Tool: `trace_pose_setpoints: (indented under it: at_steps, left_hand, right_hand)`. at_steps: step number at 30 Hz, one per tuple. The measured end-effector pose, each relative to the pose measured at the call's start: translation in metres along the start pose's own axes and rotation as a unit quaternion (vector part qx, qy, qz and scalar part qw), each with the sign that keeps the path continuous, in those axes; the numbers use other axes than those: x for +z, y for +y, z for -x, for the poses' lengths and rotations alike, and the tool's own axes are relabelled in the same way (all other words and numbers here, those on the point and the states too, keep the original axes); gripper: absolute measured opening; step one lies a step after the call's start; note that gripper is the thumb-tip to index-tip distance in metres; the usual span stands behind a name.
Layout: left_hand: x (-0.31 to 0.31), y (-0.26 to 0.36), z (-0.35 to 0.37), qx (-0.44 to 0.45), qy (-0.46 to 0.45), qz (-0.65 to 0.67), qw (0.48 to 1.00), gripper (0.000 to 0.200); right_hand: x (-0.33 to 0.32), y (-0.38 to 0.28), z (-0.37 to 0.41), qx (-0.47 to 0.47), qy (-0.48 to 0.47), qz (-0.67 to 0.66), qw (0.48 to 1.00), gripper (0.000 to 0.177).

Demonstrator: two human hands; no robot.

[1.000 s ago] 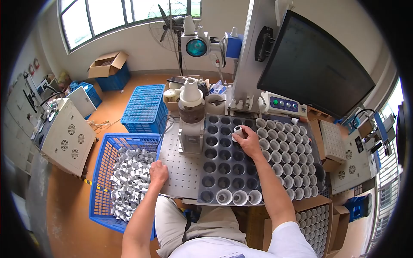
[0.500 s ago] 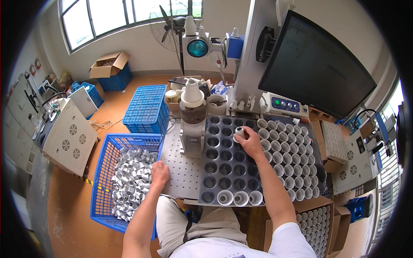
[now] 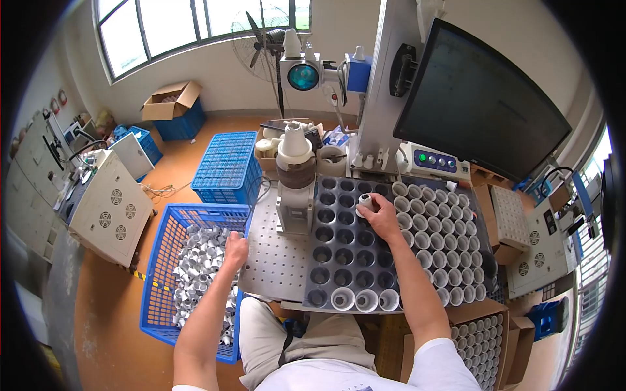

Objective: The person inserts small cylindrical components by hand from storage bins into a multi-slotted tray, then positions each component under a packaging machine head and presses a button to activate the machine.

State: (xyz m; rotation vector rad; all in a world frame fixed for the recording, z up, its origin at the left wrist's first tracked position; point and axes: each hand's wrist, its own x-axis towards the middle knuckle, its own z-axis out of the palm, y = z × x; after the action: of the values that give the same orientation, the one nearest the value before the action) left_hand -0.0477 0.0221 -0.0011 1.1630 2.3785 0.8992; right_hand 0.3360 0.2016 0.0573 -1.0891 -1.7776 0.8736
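Note:
My right hand (image 3: 381, 217) holds a small white cup-shaped part (image 3: 364, 204) over the dark grey tray (image 3: 339, 274) of round pockets on the bench. The tray's right half is filled with white parts (image 3: 443, 234), and three more stand in its front row (image 3: 365, 300). My left hand (image 3: 235, 248) reaches down over the rim of the blue crate (image 3: 160, 260) full of loose white parts (image 3: 199, 274); I cannot see what its fingers hold. A fixture (image 3: 295, 179) with a white cone-shaped part on top stands left of the tray.
A marking machine head (image 3: 303, 75) hangs above the fixture on a white column, with a large dark monitor (image 3: 476, 104) and a control box (image 3: 433, 159) to the right. Another blue crate (image 3: 225, 166), cardboard boxes, a fan and grey cabinets (image 3: 107, 208) stand on the orange floor.
My left hand has moved left from the bench edge to over the blue crate of parts. My right hand still holds the white part at the same place above the tray.

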Motion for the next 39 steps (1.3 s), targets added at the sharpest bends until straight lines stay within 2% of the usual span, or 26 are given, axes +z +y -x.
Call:
trace_pose_setpoints:
  at_steps: [3,5,8,11,13,15,17,19,20,21,22,24,25,26,27,29,31,32,33,35,36,38,39]
  left_hand:
    - [-0.012,0.001,-0.035,0.085,0.029,-0.024,0.996,0.027]
    - [-0.03,0.025,-0.055,0.145,0.085,-0.011,0.986,0.025]
    - [-0.057,0.081,-0.088,0.179,0.108,0.147,0.967,0.025]
    - [-0.084,0.178,-0.089,0.23,0.125,0.265,0.928,0.027]
    - [-0.101,0.241,-0.066,0.271,0.096,0.249,0.925,0.018]
    - [-0.083,0.271,-0.074,0.346,0.175,0.068,0.92,0.023]
    - [-0.075,0.296,-0.074,0.28,-0.02,0.253,0.926,0.025]
    - [-0.086,0.3,-0.064,0.315,-0.009,0.228,0.921,0.027]
    - [-0.104,0.299,-0.044,0.376,0.099,0.108,0.915,0.028]
    - [-0.113,0.296,-0.033,0.426,0.2,-0.019,0.882,0.028]
    - [-0.116,0.275,-0.055,0.463,0.236,0.022,0.854,0.028]
    - [-0.142,0.225,-0.054,0.434,0.218,0.124,0.866,0.032]
    - [-0.153,0.197,-0.048,0.255,0.145,0.287,0.912,0.033]
    - [-0.157,0.161,-0.045,0.213,0.168,0.24,0.932,0.03]
    - [-0.148,0.099,-0.067,0.158,0.178,0.092,0.967,0.02]
    - [-0.11,-0.004,-0.068,0.138,0.316,-0.138,0.928,0.02]
    - [-0.083,-0.034,-0.042,0.097,0.177,-0.199,0.959,0.023]
    - [-0.061,-0.038,-0.024,0.136,0.151,-0.189,0.961,0.022]
    - [-0.041,-0.027,-0.012,0.088,0.081,-0.191,0.974,0.022]
    - [0.004,-0.017,0.006,0.087,0.032,-0.162,0.982,0.025]
    - [0.024,-0.02,0.01,0.089,0.008,-0.175,0.981,0.026]
    - [0.06,-0.025,0.013,0.093,-0.029,-0.198,0.975,0.028]
    - [0.057,-0.015,0.021,0.083,-0.027,-0.203,0.975,0.028]
  right_hand:
    - [0.0,0.003,0.0,-0.007,0.004,0.019,1.0,0.04]
    - [-0.001,-0.002,0.0,0.01,-0.003,-0.01,1.0,0.038]
    - [-0.003,-0.002,-0.004,0.059,0.0,-0.079,0.995,0.034]
    - [-0.009,-0.025,-0.02,0.072,0.012,-0.128,0.989,0.03]
    - [-0.014,-0.071,-0.031,0.061,0.015,-0.165,0.984,0.027]
    - [-0.015,-0.115,-0.048,0.018,0.02,-0.174,0.984,0.028]
    - [-0.005,-0.157,-0.065,-0.029,0.012,-0.203,0.979,0.029]
    - [0.012,-0.196,-0.072,-0.067,-0.009,-0.225,0.972,0.031]
    - [0.024,-0.214,-0.071,-0.081,-0.025,-0.233,0.969,0.032]
    - [0.035,-0.222,-0.071,-0.092,-0.038,-0.243,0.965,0.033]
    - [0.048,-0.222,-0.072,-0.104,-0.053,-0.209,0.971,0.034]
    - [0.068,-0.216,-0.074,-0.126,-0.085,-0.142,0.978,0.036]
    - [0.075,-0.209,-0.076,-0.131,-0.07,-0.138,0.979,0.037]
    - [0.083,-0.202,-0.079,-0.136,-0.056,-0.133,0.98,0.038]
    - [0.089,-0.198,-0.081,-0.143,-0.043,-0.128,0.98,0.038]
    - [0.092,-0.203,-0.074,-0.122,-0.053,-0.159,0.978,0.042]
    - [0.092,-0.204,-0.067,-0.095,-0.047,-0.166,0.98,0.044]
    - [0.091,-0.203,-0.063,-0.111,-0.051,-0.161,0.979,0.051]
    - [0.093,-0.189,-0.066,-0.159,-0.039,-0.112,0.98,0.054]
    - [0.089,-0.181,-0.055,-0.138,-0.044,-0.108,0.984,0.057]
    - [0.086,-0.166,-0.047,-0.146,-0.024,-0.066,0.987,0.063]
    - [0.059,-0.171,-0.004,-0.133,-0.095,0.057,0.985,0.068]
    - [0.043,-0.177,0.023,-0.128,-0.13,0.115,0.976,0.07]
